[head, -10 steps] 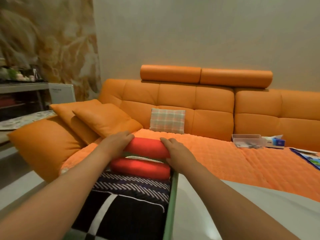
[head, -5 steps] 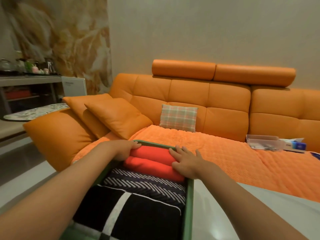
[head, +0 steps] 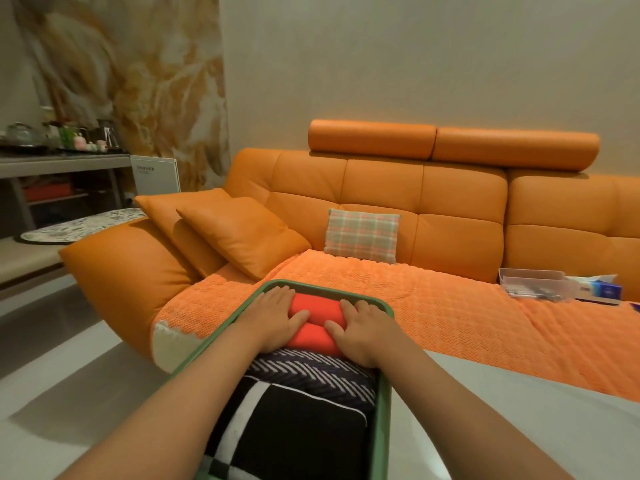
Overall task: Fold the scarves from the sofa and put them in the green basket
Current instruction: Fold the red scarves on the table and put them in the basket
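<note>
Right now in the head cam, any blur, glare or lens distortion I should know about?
Head view: hands and red scarf sharp; marble wall panel at upper left smeared and soft; wide-angle bowing stretches the forearms and bends the green basket rim; warm, dim light, with a soft sheen on the orange cushion but no blown-out glare; the left hand and right hand lie flat on the scarf.

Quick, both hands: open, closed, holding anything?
Left hand: open, palm flat on the red scarf in the basket.
Right hand: open, flat on the same scarf, gripping nothing.
</note>
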The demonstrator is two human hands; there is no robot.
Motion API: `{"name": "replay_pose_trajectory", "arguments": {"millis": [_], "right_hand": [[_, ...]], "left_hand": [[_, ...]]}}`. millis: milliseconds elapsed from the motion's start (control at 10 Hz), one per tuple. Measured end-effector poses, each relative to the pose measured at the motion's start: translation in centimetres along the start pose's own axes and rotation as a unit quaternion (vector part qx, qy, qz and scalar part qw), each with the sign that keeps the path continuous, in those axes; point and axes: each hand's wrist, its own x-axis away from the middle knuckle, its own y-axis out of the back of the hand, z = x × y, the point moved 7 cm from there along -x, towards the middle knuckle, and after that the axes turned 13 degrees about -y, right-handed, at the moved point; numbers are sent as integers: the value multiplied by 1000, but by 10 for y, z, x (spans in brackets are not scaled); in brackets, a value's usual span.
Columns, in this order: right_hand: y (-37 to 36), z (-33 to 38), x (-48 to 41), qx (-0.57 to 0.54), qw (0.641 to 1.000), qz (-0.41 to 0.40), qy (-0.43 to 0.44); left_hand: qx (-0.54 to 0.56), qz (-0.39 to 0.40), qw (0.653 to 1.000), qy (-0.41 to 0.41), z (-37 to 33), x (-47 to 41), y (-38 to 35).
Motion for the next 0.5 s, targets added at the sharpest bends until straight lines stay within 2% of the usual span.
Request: {"name": "replay_pose_trajectory", "arguments": {"millis": [200, 400, 500], "right_hand": [[-1, 4, -1, 40, 999, 13, 1], [9, -1, 0, -49, 999, -1, 9], [24, -6, 1, -95, 995, -20, 14]], "left_hand": [[24, 23, 999, 24, 4, 2, -5], [19, 10, 1000, 21, -3, -1, 12], [4, -26, 1000, -3, -18, -1, 42]]}}
